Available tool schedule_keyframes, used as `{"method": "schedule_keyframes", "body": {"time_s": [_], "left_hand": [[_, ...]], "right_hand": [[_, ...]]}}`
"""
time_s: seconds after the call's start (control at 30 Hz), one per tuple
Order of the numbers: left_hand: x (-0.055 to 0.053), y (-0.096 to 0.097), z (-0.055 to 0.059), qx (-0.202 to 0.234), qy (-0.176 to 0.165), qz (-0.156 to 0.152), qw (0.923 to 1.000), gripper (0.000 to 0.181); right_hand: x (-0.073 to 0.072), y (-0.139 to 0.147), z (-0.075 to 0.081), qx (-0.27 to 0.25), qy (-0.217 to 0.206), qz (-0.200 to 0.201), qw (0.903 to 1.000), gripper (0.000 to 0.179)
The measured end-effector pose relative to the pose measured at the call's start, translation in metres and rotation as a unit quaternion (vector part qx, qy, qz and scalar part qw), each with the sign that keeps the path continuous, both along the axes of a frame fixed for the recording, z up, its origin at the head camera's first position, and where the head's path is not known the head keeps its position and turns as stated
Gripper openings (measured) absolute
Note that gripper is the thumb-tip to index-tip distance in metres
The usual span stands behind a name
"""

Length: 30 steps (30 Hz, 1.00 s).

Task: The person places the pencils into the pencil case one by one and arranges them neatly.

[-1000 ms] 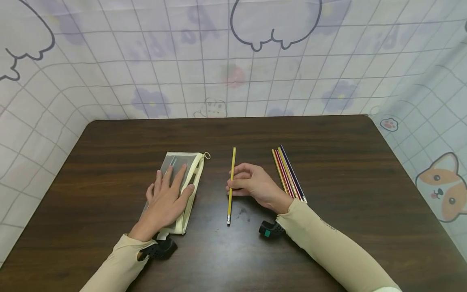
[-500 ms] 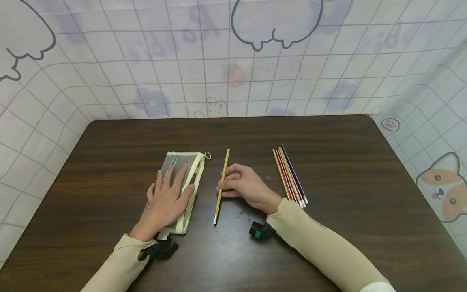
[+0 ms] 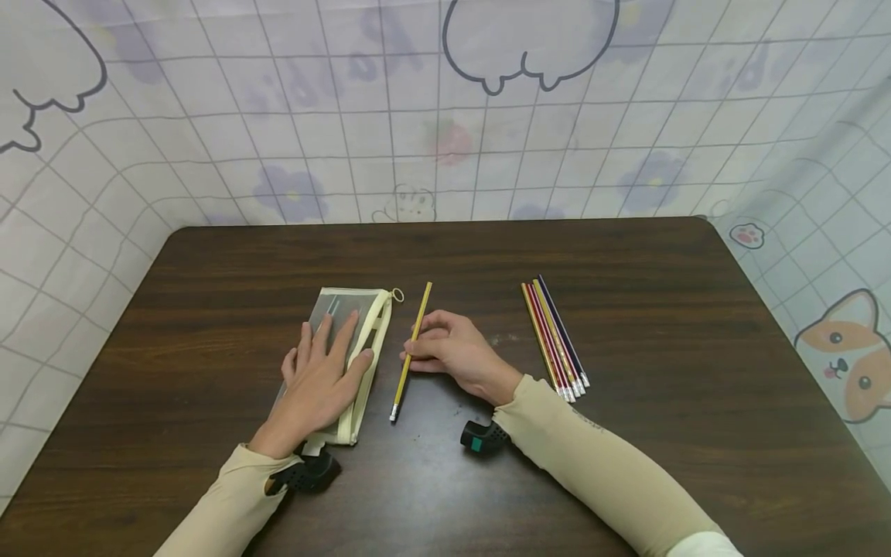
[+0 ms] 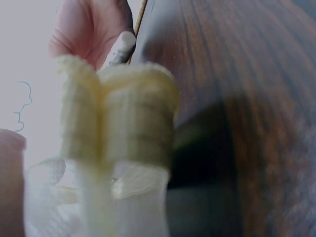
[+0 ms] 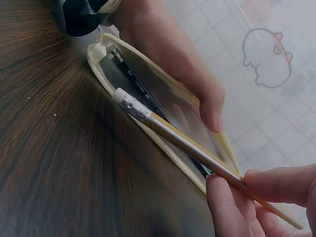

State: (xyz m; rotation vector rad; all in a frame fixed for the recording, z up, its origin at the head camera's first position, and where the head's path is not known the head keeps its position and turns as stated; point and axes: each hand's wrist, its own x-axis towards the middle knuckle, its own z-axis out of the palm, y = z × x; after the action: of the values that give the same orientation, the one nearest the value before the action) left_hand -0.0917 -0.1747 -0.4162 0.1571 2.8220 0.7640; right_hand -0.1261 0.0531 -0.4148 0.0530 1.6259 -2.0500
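My left hand [image 3: 312, 387] rests flat with spread fingers on a see-through pencil case [image 3: 377, 340] with cream zip edging. The case's mouth gapes on its right side, and a dark pencil [image 5: 132, 76] lies inside, seen in the right wrist view. Between thumb and fingers, my right hand [image 3: 459, 352] pinches a yellow pencil [image 3: 422, 303] just right of the case. Its white eraser end [image 5: 132, 104] points toward me. In the left wrist view the case's blurred cream end [image 4: 138, 121] covers much of the scene.
Several yellow, red and dark blue pencils [image 3: 553, 336] lie side by side on the brown wooden table [image 3: 647, 309], right of my right forearm. A patterned white cloth [image 3: 473, 170] hangs behind the table. Black cameras [image 3: 482, 439] sit at both wrists.
My right hand has moved left with the yellow pencil, bringing it close to the case's gaping side and tilting it slightly. The left hand and the case have stayed put.
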Motion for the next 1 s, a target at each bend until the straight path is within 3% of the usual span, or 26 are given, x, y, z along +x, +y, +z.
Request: {"method": "schedule_keyframes", "body": {"time_s": [1.0], "left_hand": [[0.001,0.000,0.001,0.001,-0.007,-0.002,1.0000,0.070]], "right_hand": [[0.005,-0.035,-0.003,-0.021,-0.024,-0.005,0.9995,0.024]]}}
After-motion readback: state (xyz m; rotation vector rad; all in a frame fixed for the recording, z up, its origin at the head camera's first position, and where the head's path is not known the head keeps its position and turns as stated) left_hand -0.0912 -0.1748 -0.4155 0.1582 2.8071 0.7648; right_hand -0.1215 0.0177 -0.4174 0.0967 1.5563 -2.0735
